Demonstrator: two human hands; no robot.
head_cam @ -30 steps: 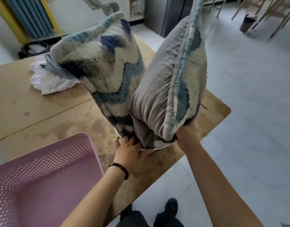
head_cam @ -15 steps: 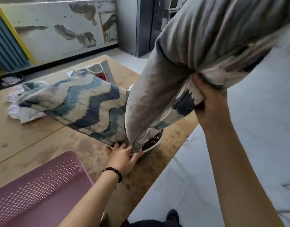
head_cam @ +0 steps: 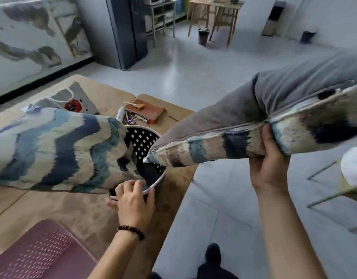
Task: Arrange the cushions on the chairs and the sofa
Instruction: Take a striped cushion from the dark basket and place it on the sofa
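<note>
The right hand (head_cam: pixel 269 158) is gripping 1 grey-backed, blue-striped cushion (head_cam: pixel 264 125), now lifted clear of the black perforated basket (head_cam: pixel 143 141). The left hand (head_cam: pixel 133 200) is clasping the basket's rim; cushion 2 (head_cam: pixel 52 148) has toppled left of it, awaiting collection.

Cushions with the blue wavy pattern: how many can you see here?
2. One cushion lies on the wooden table, its corner over the black basket. The other is lifted clear in the right hand. More may be out of view.
</note>
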